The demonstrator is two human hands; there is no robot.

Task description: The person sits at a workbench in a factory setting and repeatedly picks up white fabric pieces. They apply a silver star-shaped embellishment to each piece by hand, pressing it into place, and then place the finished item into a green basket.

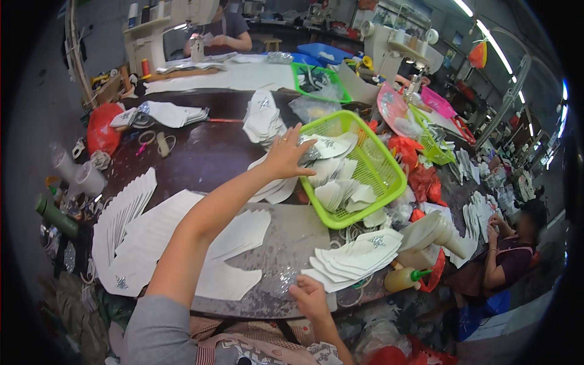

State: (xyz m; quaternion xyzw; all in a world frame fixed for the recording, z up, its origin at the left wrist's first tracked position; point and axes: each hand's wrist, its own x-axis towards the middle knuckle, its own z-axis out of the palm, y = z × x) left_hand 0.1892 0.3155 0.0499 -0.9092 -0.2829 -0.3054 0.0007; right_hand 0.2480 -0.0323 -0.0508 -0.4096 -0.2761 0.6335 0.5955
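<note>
My left hand [285, 156] is stretched over the left rim of a lime-green plastic basket [389, 159], fingers apart. Beside its fingertips lie white cut pieces with silver decoration [333, 146] and a small silvery bundle [310, 152]; whether the fingers touch them is hard to tell. Near the table's front edge, my right hand [311, 297] is closed at the edge of a clear film with silvery specks [281, 282]. Just beyond that hand, a fanned stack of white pieces [356, 258] bears a silver motif on top.
Overlapping white pieces [146, 243] cover the table's left part. More stacks [263, 115] stand farther back. A glue bottle [401, 278] with a green tip stands at right. Sewing machines [198, 45] are beyond the table. One person [502, 261] works at right, another [228, 30] at the back.
</note>
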